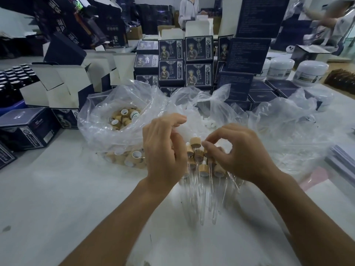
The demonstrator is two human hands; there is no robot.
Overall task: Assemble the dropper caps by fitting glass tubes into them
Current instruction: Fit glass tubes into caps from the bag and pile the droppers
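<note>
While glass tubes (201,200) fan out below both wrists, the left hand (163,150) curls around a cluster of assembled droppers and the right hand (240,152) pinches one bamboo cap (195,142) at its fingertips — bagged caps (123,118) lie beyond.

The left hand (165,150) covers part of the pile of wooden caps (199,162), and whether its curled fingers grip anything cannot be told. The glass tubes (201,200) blur against the pale table (76,198), so their number and their tips are unclear, as is any contact between the right hand (236,152) and the top cap (195,142). At the far edge a standing person (189,10) is cut off at the top, and another figure (330,18) at the right is smeared.
</note>
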